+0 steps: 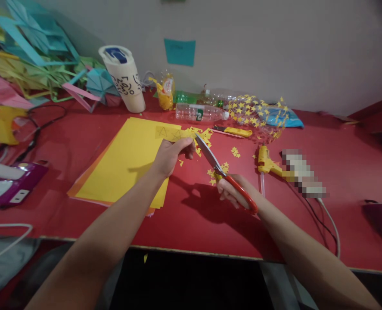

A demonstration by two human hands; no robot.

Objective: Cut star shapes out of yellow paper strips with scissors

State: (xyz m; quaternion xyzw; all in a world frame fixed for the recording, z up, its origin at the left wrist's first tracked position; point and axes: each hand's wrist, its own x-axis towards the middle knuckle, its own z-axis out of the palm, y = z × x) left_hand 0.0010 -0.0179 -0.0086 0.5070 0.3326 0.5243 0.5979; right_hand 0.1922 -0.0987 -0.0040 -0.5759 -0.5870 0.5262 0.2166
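My left hand [174,156] pinches a strip of yellow paper [168,133] with stars drawn on it in dark lines. Red-handled scissors [239,193] are in my right hand [231,191], their blades pointing up and left with the tips at the strip's right end. Whether the blades are parted I cannot tell. Beneath the strip lies a stack of yellow sheets [122,159], with orange and pink edges showing. Small cut stars and scraps [205,137] are scattered on the red table, and more stars [225,168] lie close to my right hand.
Along the wall stand a white tumbler [129,86] and a clear bottle [191,113] on its side. A yellow cutter [237,131], a glue gun [264,159] and star-covered clear plastic [255,110] are rightward. Folded paper shapes [38,38] and another glue gun [5,122] sit left.
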